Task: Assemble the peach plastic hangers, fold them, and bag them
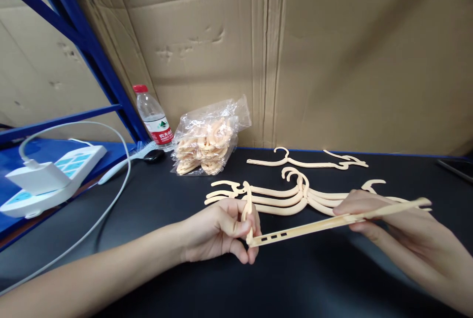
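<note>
Between my two hands is a cream plastic clothes hanger [306, 229], seen nearly edge-on above the table, with small slots near its left end. My left hand [225, 229] pinches a curved piece at that left end between thumb and fingers. My right hand [399, 239] grips the hanger farther along, thumb below and fingers above. Just behind my hands lie several matching hangers [275, 200] side by side, their hooks bunched together at the middle. Farther back, one more hanger [310, 163] lies on its own.
On the black table [148, 268], a clear bag of folded hanger parts [207, 145] stands beside a water bottle [157, 118]. At left are a white power strip [77, 170], a cable [127, 180] and a blue frame [92, 61]. Cardboard [207, 47] walls the back.
</note>
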{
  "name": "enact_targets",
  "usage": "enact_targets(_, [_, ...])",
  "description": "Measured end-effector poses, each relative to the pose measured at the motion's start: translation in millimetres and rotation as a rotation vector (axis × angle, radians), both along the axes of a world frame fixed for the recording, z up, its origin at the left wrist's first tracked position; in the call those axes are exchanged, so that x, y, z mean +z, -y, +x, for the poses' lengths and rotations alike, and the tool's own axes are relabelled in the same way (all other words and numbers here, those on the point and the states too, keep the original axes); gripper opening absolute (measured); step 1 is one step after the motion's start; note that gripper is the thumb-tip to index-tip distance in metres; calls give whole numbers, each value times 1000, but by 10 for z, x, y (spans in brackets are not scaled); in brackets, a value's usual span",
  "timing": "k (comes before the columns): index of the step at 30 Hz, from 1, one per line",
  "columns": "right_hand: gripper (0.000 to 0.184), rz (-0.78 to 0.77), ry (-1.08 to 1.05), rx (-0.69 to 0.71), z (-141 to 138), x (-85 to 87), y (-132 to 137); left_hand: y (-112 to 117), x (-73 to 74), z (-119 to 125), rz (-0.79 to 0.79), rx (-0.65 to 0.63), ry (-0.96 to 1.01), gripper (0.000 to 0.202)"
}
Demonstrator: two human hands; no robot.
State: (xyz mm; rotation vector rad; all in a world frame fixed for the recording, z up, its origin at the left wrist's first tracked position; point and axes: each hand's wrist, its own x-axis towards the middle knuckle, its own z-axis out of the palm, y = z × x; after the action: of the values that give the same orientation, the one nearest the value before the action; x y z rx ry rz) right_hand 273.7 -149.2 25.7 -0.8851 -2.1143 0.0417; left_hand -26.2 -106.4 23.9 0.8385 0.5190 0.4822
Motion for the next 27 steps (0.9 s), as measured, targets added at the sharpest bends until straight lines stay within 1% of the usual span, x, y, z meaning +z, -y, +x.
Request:
enact_targets(3, [11,23,-6,-49,19,-42,12,30,17,26,66,83,-17,31])
enact_targets(6, [13,16,-27,-28,0,-32,23,79,37,62,172,157,-43,33])
enact_targets(8, [13,15,-41,-23,-21,-9,32,116,47,84,236,183,-60,34])
enact_targets(11, [12,51,-38,-65,-35,0,50,162,52,107,324,238,-71,34])
enact_targets(15, [11,85,-31,-113,-19,-56,72,194,50,119,407,340,-108,36])
enact_targets(17, [14,88,-37,-106,-20,-83,79,204,36,121,445,370,-129,38])
enact_targets(21, [26,107,-63,-44,-71,-86,96,220,-23,123,534,420,-186,39])
enact_targets(23, [27,117,-73,-30,-100,-81,119,232,-47,130,574,466,-203,39])
enact_targets(25, [26,132,-81,-49,-112,-90,156,254,-48,142,601,501,-200,38])
enact_targets(27, [25,141,-97,-107,-105,-115,203,286,-25,162,623,537,-183,37])
